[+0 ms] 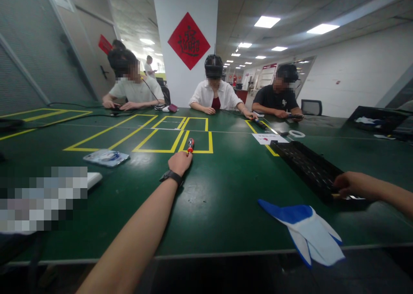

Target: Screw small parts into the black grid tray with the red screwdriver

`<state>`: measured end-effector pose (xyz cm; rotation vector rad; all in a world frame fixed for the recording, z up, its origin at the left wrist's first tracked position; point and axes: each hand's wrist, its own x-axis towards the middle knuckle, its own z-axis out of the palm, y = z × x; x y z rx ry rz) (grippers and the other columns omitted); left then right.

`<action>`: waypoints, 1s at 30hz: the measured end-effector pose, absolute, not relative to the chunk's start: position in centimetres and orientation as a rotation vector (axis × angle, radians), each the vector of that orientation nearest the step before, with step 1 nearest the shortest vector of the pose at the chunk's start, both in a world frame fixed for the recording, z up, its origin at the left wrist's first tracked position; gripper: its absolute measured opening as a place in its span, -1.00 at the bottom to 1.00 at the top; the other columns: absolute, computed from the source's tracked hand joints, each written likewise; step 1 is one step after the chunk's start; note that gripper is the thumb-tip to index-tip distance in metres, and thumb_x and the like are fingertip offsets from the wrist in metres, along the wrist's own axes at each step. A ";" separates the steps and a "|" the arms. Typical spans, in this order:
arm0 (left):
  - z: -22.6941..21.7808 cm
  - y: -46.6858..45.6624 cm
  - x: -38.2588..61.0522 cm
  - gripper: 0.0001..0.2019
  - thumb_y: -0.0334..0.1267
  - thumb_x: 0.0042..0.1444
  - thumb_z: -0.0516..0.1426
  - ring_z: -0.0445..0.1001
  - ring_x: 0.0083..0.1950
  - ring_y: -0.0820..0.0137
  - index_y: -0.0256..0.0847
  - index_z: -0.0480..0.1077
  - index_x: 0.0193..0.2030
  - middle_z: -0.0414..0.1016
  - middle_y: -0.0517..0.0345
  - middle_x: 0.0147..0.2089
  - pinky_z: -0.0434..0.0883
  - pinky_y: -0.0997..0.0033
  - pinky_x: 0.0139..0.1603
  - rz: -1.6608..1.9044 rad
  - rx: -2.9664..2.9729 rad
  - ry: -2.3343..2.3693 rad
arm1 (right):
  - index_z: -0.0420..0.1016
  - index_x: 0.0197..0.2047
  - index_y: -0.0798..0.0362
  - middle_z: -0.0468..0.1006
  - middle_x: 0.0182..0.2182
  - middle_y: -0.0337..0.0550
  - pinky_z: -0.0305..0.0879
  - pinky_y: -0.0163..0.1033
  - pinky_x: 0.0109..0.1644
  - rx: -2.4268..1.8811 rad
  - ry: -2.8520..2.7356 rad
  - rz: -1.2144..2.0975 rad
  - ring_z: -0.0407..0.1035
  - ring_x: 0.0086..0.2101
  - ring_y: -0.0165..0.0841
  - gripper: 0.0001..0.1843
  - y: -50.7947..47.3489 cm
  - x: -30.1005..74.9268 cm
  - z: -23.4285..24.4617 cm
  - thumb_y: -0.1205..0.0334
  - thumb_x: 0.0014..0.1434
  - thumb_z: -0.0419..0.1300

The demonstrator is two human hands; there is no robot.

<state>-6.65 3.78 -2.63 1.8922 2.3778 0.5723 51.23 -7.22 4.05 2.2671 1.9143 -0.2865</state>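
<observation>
— Left forearm [138,229] is lying nearest my camera, extending across the green worktop [222,199]. What is the left hand [179,163] doing?

— It is grasping a screwdriver [191,145] beyond the wrist strap [171,178]. The red-and-clear handle is pointing away from me, at a yellow taped rectangle [211,142]. Caution: the hand appears to be gripping the narrow end, so a slack pinch could be letting the heavier handle swivel or drop.

— State of the right hand [361,184]?

— Its fingers are bending over the near end of a black case [298,160], beside a yellowish piece [336,195]. I am not managing to tell whether they are grasping or released; the hand is hiding the contact. Caution: downward pressure on that end could be tilting the case and scattering its contents.

— Any other hazards?

— Two. Blue-and-white gloves [300,218] are overhanging the near edge; a brush from the right forearm [395,195] could be pulling them off. A phone [106,157] is lying to the left of the left hand, apart from it; a wide leftward sweep could be knocking it aside.
</observation>
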 end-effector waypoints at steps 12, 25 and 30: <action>-2.7 3.7 -6.6 -0.54 0.02 0.13 -0.14 0.47 -0.16 0.22 -0.14 0.51 -0.24 0.54 -0.04 -0.20 0.31 0.41 -0.29 0.554 1.911 2.395 | 0.56 -0.31 0.08 0.57 -0.31 -0.01 0.25 -0.18 -0.23 2.211 2.033 -0.224 0.43 -0.28 -0.15 -0.80 -8.2 53.0 2.7 0.25 0.03 0.14; -2.8 4.0 -6.7 -0.54 0.02 0.12 -0.14 0.47 -0.20 0.22 -0.16 0.50 -0.29 0.54 -0.05 -0.24 0.30 0.40 -0.33 0.576 1.932 2.383 | 0.55 -0.21 0.11 0.58 -0.28 -0.06 0.26 -0.20 -0.19 2.439 1.936 -0.325 0.43 -0.26 -0.20 -0.69 -6.7 51.0 4.7 0.13 0.03 0.15; -2.6 3.8 -6.7 -0.56 0.02 0.12 -0.13 0.47 -0.20 0.24 -0.15 0.50 -0.29 0.54 -0.04 -0.23 0.29 0.42 -0.33 0.559 1.918 2.376 | 0.49 -0.10 0.13 0.56 -0.18 -0.04 0.27 -0.26 -0.17 2.530 2.110 -0.290 0.42 -0.18 -0.20 -0.64 -6.3 49.1 3.3 0.18 0.06 0.11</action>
